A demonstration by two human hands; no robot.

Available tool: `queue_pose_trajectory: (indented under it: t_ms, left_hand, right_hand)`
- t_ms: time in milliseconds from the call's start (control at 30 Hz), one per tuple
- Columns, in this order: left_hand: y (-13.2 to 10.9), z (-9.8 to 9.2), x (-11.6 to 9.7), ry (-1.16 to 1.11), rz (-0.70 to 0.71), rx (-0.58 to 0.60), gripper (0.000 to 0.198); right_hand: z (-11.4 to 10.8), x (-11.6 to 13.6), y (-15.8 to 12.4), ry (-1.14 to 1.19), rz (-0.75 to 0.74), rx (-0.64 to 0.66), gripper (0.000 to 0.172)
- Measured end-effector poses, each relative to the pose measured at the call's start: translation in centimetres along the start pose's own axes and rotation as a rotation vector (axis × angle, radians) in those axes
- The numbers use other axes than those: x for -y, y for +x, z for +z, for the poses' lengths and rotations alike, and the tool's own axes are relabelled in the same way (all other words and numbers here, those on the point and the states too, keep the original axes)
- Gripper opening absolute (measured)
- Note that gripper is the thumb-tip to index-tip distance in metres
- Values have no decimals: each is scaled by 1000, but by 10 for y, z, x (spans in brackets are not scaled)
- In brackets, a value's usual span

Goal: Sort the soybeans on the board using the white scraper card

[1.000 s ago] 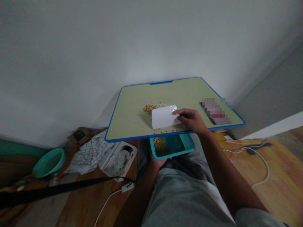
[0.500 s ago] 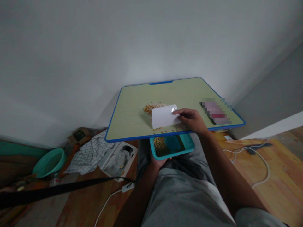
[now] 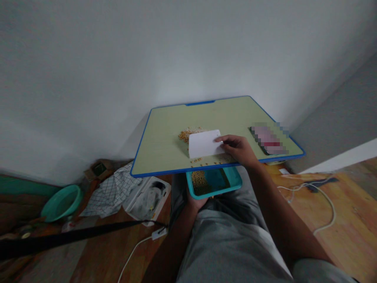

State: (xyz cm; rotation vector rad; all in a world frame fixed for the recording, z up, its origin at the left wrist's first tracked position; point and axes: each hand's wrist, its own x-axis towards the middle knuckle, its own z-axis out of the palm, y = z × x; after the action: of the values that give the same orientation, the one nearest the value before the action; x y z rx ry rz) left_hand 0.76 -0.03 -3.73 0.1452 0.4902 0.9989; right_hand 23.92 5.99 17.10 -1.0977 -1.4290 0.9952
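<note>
Between the thumb and fingers of my right hand (image 3: 238, 150) is a white card (image 3: 204, 144), held slanted just over the tabletop. Behind the card lies a small heap of yellow beans (image 3: 185, 136) mixed with paler grains, partly covered by it. A few loose beans (image 3: 196, 160) lie along the front edge. Below that edge my left hand (image 3: 196, 201) grips a teal plastic tray (image 3: 216, 194) from underneath; most of its fingers are hidden. Beans (image 3: 199, 181) fill the tray's left part, and the table edge hides its far side.
The small table (image 3: 159, 122) has a blue rim and stands against a wall. A phone-like object (image 3: 268, 141), blurred out, lies on its right. On the floor are a green basin (image 3: 62, 203), a checked cloth (image 3: 107, 190), an open white box (image 3: 149, 198) and white cables (image 3: 328, 196).
Almost nothing differs. The white card has tilted very slightly, and its glare near my right fingers has faded. Both hands and the tray stay in place.
</note>
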Motion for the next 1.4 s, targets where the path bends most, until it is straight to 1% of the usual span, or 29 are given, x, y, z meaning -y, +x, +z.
queue_pose_trajectory:
  t_ms: [233,433,667,900,1167,1400]
  left_hand:
    - [-2,3,0,-9,-13,17,50]
    - [-2,9,0,-13,-6,14,55]
    - [0,3,3,-24,4,-21,53]
    - [0,8,3,-38,10,-11,54]
    - [-1,8,1,-38,16,-49,48]
    - [-4,13,0,-26,11,-56,46]
  right_hand:
    - [1,3,-1,-17,-2,20,31]
    - [1,2,-1,-2,1,18,30]
    - [0,1,-1,23,3,30,30]
    - [-1,2,-2,21,-1,38,30]
    - [-1,-3,0,9,-3,5,29]
    - [-1,-2,-1,13,-3,-11,28]
